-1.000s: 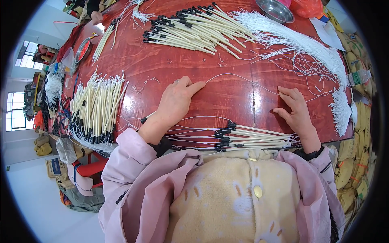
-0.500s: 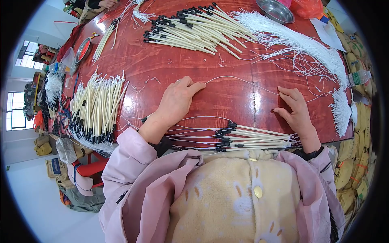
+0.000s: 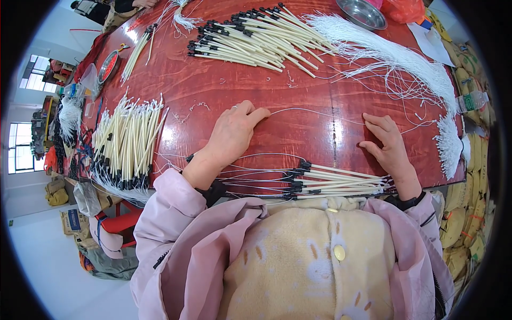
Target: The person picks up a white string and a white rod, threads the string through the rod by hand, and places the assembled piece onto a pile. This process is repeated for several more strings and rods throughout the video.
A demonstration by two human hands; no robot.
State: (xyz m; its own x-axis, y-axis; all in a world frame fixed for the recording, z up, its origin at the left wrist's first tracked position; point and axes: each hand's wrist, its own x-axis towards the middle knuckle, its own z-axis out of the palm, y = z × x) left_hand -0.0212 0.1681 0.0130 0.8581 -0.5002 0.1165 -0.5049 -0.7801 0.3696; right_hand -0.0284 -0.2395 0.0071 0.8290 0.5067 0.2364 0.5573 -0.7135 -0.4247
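Observation:
A thin white cord runs across the red table between my two hands. My left hand pinches its left end between thumb and fingertips. Farther right, the fingertips of my right hand rest on or beside the cord, with thumb and fingers apart. The cord seems to continue past them toward the right. Between my forearms, near the table's front edge, lies a row of cream-coloured sticks with black end pieces. White cords trail from their black ends to the left, passing under my left wrist.
A bundle of cream sticks lies at the left, and a bigger pile at the far middle. Loose white cords spread along the right side. A metal bowl stands at the back; a round dish sits far left.
The cord between my hands has sunk from a higher arch to a flatter curve. My right hand has shifted very slightly to the left; my left hand has stayed put.

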